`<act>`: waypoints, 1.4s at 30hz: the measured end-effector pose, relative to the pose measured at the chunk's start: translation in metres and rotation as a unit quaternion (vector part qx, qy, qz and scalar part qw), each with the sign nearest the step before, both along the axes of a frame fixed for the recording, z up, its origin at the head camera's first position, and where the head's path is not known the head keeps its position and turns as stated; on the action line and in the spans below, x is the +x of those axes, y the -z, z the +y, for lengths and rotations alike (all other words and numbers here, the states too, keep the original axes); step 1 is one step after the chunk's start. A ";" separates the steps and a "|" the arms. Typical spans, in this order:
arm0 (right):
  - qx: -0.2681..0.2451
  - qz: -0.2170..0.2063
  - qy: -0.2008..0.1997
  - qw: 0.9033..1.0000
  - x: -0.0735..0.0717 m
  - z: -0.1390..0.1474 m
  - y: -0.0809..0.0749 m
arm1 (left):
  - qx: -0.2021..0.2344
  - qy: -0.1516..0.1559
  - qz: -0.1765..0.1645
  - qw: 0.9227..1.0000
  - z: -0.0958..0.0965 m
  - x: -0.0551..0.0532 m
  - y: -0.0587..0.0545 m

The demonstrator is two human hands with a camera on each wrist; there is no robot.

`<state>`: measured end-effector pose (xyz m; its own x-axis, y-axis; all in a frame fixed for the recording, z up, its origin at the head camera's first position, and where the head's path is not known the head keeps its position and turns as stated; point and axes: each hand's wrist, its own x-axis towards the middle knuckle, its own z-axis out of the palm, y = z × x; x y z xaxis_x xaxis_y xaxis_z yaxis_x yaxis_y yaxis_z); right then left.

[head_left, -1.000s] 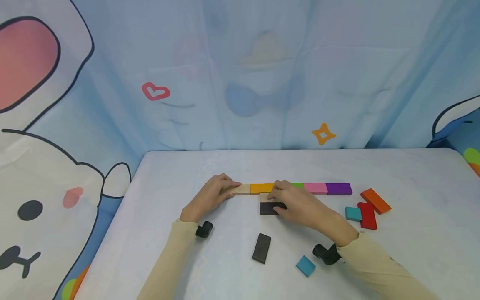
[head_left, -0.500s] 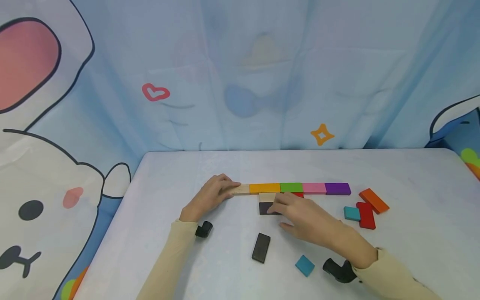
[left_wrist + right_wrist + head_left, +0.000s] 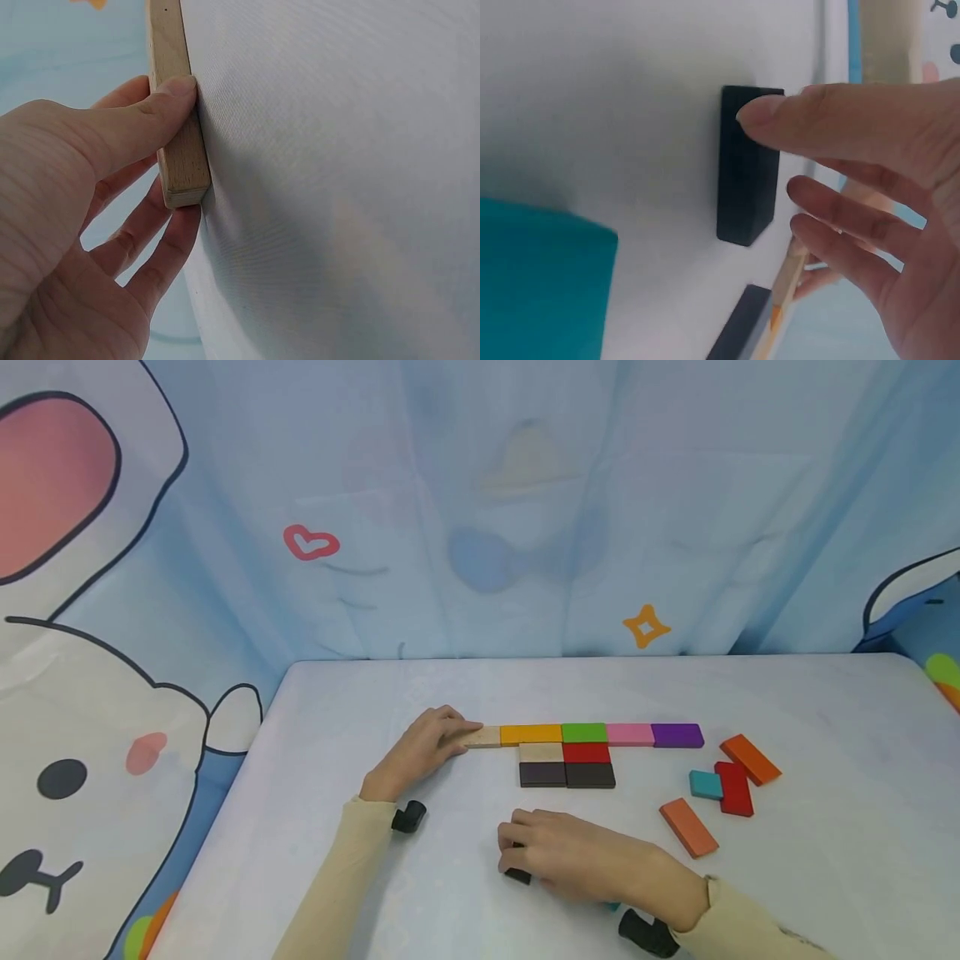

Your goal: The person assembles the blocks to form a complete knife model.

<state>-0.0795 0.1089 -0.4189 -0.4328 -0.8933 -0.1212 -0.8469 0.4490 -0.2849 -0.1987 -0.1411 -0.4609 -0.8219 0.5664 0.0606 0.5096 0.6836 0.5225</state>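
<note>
In the head view, my left hand (image 3: 420,752) pinches the left end of a long plain wooden block (image 3: 184,154), thumb on one side and fingers on the other. That block begins a row with yellow (image 3: 531,734), green (image 3: 584,732), pink (image 3: 630,735) and purple (image 3: 678,736) blocks. Below the row sit a wooden block (image 3: 541,751) and a red block (image 3: 587,752), then two black blocks (image 3: 590,774). My right hand (image 3: 577,856) is over a loose black block (image 3: 746,180); its thumb lies across that block, while the visible fingers stand apart from it.
Right of the rows lie two orange blocks (image 3: 688,828), a red block (image 3: 734,789) and a small teal block (image 3: 706,784). Another teal block (image 3: 540,281) is mostly hidden under my right wrist in the head view. A blue curtain (image 3: 525,568) hangs behind the white table (image 3: 375,693).
My right hand has left the black block beneath the red one and moved toward me to the loose black block. An orange block, covered before, now shows. My left hand stays put.
</note>
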 end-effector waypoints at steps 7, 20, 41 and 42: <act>0.012 0.029 -0.008 0.999 0.002 -0.007 0.007 | -0.004 -0.005 -0.006 1.000 0.000 0.000 0.001; 0.039 0.008 0.014 0.999 0.004 -0.005 0.011 | -0.005 -0.009 -0.007 1.000 0.001 0.000 0.001; -0.008 0.014 0.114 0.993 -0.013 0.020 0.010 | -0.008 -0.012 0.001 1.000 0.002 0.001 0.000; -0.020 0.018 0.126 0.992 -0.015 0.021 0.011 | -0.008 -0.011 0.002 1.000 0.002 0.001 0.000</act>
<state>-0.0940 0.1294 -0.4301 -0.6469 -0.7595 -0.0684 -0.7188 0.6373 -0.2778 -0.1973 -0.1393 -0.4614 -0.8342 0.5488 0.0540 0.4956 0.7033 0.5097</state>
